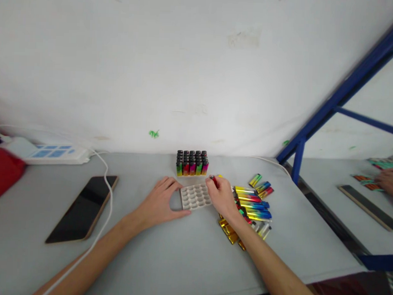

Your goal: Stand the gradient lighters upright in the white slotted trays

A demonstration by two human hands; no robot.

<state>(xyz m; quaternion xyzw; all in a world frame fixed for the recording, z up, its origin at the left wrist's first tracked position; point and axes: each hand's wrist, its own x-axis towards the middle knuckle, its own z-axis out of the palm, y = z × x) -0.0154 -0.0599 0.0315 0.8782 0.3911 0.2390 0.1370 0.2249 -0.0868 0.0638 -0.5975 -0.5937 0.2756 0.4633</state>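
White tray (194,197): on the table (186,254), between your hands.
Left hand (160,201): your fingers spread apart at the tray's left edge.
Right hand (223,195): your fingers clamped on a red lighter (214,181).

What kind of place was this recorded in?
Probably a small workshop or packing area: lighters stand in rows by the wall, more lie in a loose pile, and another person's hand shows at a neighboring table.
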